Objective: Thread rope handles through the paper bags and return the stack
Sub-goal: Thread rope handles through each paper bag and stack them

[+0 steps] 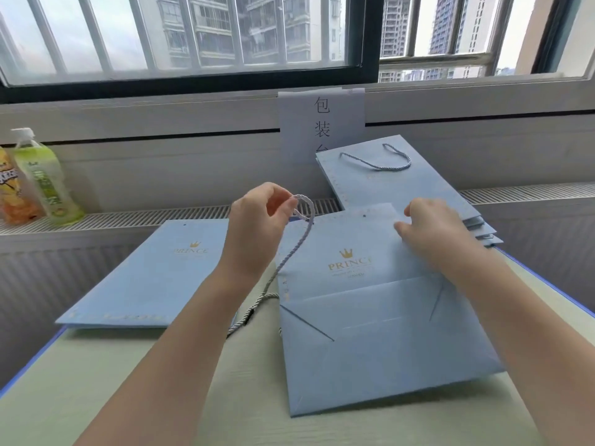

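Flat light-blue paper bag (370,317) with a gold crown and "PRINCE" print, lying face up on the pale wood-grain tabletop (161,397), bottom flap folded toward the viewer. Twisted pale-blue rope handle (301,239) pinched between thumb and fingertips of the left hand (257,220), looped just above the bag's top left hole and trailing down along the bag's left edge onto the tabletop. Right hand (434,226) pressed on the bag's upper right corner, fingers bent around the top edge; whether gripping the paper or merely resting on it, cannot tell. Hands well apart, one at each top corner. Second flat blue bag (151,275) of the same print just left of the left forearm, no handle visible on it. Stack of blue bags (402,188) behind the right hand, leaning toward the wall, topmost one carrying a threaded rope loop (380,160). White paper sign (322,123) with printed characters taped below the window (193,37). Green drink bottle (45,178) and orange snack packet (13,194) on the radiator ledge at far left.
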{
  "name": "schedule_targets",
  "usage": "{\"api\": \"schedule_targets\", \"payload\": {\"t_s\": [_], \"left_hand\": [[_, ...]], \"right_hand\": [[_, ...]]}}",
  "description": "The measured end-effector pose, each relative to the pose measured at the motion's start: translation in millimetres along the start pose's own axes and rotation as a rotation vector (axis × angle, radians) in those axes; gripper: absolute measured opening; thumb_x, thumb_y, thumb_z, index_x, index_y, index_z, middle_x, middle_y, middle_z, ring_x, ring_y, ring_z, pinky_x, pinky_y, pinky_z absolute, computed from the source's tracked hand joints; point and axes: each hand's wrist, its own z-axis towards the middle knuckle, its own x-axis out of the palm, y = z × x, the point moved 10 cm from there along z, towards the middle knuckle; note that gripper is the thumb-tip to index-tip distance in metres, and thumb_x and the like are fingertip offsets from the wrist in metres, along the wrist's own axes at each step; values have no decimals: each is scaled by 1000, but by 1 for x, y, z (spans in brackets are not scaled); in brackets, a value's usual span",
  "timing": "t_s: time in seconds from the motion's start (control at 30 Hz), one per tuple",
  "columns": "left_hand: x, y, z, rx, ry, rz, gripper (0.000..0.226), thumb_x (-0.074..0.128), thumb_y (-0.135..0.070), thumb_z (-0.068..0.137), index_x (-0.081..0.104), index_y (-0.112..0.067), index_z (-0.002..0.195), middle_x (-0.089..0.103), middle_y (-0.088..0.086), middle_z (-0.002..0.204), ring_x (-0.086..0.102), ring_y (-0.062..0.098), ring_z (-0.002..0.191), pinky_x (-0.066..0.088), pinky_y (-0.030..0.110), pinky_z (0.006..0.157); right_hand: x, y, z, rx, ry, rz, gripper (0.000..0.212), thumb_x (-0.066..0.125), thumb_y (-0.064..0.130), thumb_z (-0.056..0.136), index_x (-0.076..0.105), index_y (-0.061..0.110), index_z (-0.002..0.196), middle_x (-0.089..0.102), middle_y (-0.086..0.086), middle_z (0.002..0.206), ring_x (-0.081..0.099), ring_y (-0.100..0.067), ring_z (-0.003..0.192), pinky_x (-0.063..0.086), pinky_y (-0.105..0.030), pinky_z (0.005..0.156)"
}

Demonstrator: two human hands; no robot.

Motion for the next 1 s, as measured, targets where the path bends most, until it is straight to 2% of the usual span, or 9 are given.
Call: {"api": "schedule_targets", "payload": {"t_s": [0.13, 0.2, 0.27, 0.33, 0.5, 0.67, 0.8, 0.93, 1.0], "left_hand": [[26, -11, -11, 55, 102, 34, 12, 61, -22, 91, 60, -12, 85, 65, -4, 79, 58, 5, 74, 38, 7, 65], [35, -14, -14, 37, 161, -80, 10, 62, -21, 91, 59, -14, 84, 66, -5, 74, 61, 5, 73, 43, 11, 66], [39, -17, -16, 8, 194, -175, 10, 63, -19, 90, 57, -16, 82, 66, -3, 68, 63, 8, 66, 48, 21, 67], [38, -16, -15, -24, 192, -211, 9, 64, -19, 90, 60, -14, 84, 65, 0, 65, 62, 8, 62, 48, 23, 66], [31, 1, -11, -168, 185, -380, 10, 63, -9, 89, 71, -14, 87, 64, -2, 66, 57, 2, 61, 45, 12, 59], [34, 9, -14, -253, 178, -465, 11, 66, -13, 86, 71, -16, 76, 65, -5, 57, 57, 7, 54, 42, 17, 51], [42, 8, -18, -271, 179, -484, 10, 68, -11, 84, 61, -10, 78, 65, 0, 57, 54, 10, 46, 38, 16, 46], [58, 9, -24, -314, 268, -512, 8, 62, -3, 88, 59, -5, 80, 66, -4, 57, 52, 4, 47, 40, 15, 47], [66, 9, -27, -338, 328, -552, 8, 59, 0, 89, 63, -5, 84, 66, -3, 61, 55, 3, 50, 45, 14, 53]], "right_hand": [[-10, 55, -25, -288, 13, 480, 31, 48, 36, 96, 60, 14, 113, 60, 1, 109, 56, -12, 98, 43, -25, 76], [-6, 86, -45, -421, 156, 723, 25, 53, 34, 93, 61, 17, 111, 65, 8, 99, 59, 2, 87, 49, -16, 71], [-6, 97, -52, -482, 158, 804, 18, 55, 23, 94, 62, 13, 107, 66, 1, 81, 60, -3, 69, 50, -22, 71], [-7, 93, -50, -451, 152, 890, 12, 53, 12, 95, 64, 10, 100, 58, 0, 65, 53, -7, 57, 51, -27, 64], [-14, 63, -33, -253, 156, 1214, 16, 51, 6, 94, 64, 14, 90, 53, 1, 64, 51, -8, 55, 50, -21, 62], [-21, 46, -23, -212, -36, 1067, 21, 47, 4, 94, 64, 15, 89, 60, 2, 69, 55, -1, 55, 48, -15, 62], [-32, 46, -25, -283, -199, 806, 20, 48, 8, 93, 66, 17, 96, 64, 4, 84, 56, 0, 72, 41, -9, 65], [-10, 81, -40, -513, 55, 695, 23, 57, 25, 92, 61, 21, 115, 60, 14, 101, 56, -3, 99, 45, -18, 84], [7, 95, -49, -590, 140, 610, 28, 61, 23, 90, 59, 22, 118, 58, 20, 92, 58, 0, 89, 44, -15, 78]]}}
